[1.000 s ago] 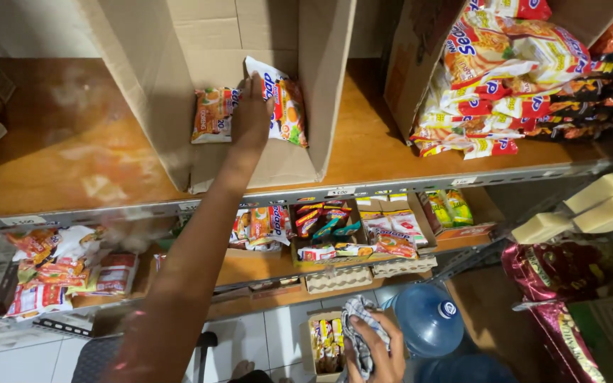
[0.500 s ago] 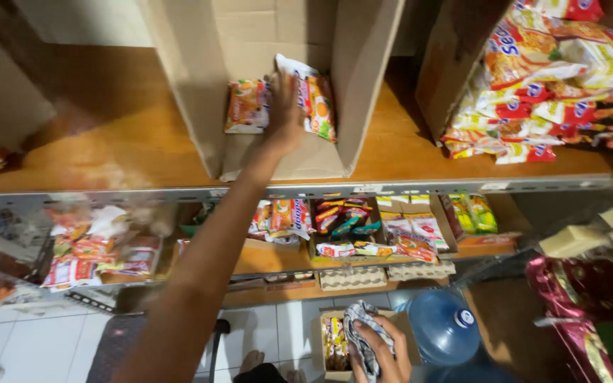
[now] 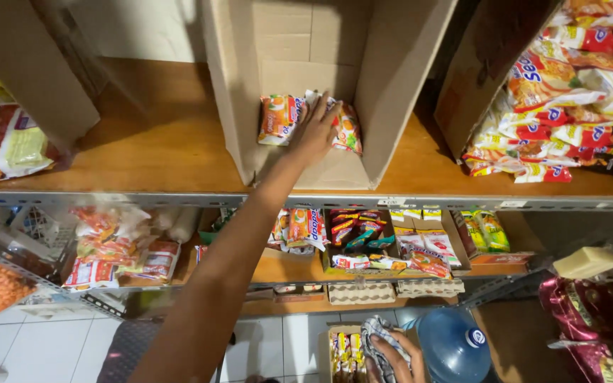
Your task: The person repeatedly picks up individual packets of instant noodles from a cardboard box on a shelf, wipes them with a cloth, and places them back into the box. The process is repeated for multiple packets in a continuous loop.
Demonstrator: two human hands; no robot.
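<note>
The noodle packets (image 3: pixel 335 124) stand on edge at the back of an open cardboard box (image 3: pixel 399 85) lying on its side on the wooden shelf (image 3: pixel 143 156). The left hand (image 3: pixel 313 131) is spread flat over them, fingers fanned and pressing against the wrappers rather than closed round any one of them; a further orange packet (image 3: pixel 278 119) sits just to the left of the fingers, touching the row. This looks like the settling stage of stocking: the packets are already in the box and the hand is pushing them upright against the back wall. The next move, as I judge it, calls for a light release so the row does not topple forward, then a reach down for more.

The right hand (image 3: pixel 391 351) is low, well below the shelf, closed on a crumpled grey-and-white bag (image 3: pixel 377 340) (what is in it cannot be made out) above a small box of packets (image 3: pixel 342 351), with a blue water bottle (image 3: pixel 455 347) just beside it. To the right of the pressing hand, another box holds a heap of red and orange packets (image 3: pixel 569 92).

Against the frame half a second ago, the packet under the hand has dropped from a raised tilt to lie in line with its neighbour, and the fingers now cover it more fully. The lower hand grips the same bag as before.
</note>
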